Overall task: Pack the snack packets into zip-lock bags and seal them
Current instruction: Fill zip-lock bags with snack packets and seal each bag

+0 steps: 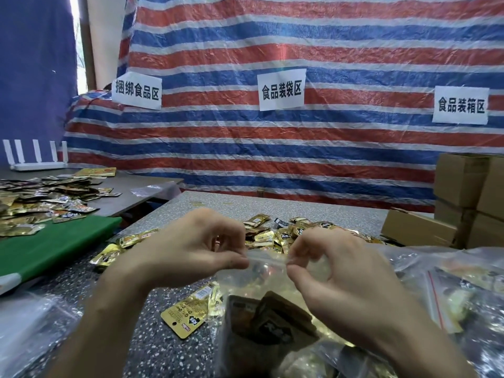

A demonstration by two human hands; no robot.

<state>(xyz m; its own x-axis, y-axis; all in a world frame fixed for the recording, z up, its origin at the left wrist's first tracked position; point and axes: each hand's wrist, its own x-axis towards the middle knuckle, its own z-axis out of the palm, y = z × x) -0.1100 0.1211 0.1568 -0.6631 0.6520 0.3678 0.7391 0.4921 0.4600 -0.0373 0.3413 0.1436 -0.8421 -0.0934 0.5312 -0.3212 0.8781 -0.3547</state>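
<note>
The zip-lock bag [268,271] hangs above the near edge of the worktop [169,347], brown snack packets [272,320] already inside it. The left hand [188,249] pinches the bag's top strip between thumb and fingertips, and the right hand [343,271] pinches the same strip just beside it. Looks like the sealing step. The risk: a packet corner caught in the strip, or a skipped stretch, leaves the seal gaping. Loose gold packets [286,236] are heaped mid-worktop, with filled bags [447,290] at the right edge.
</note>
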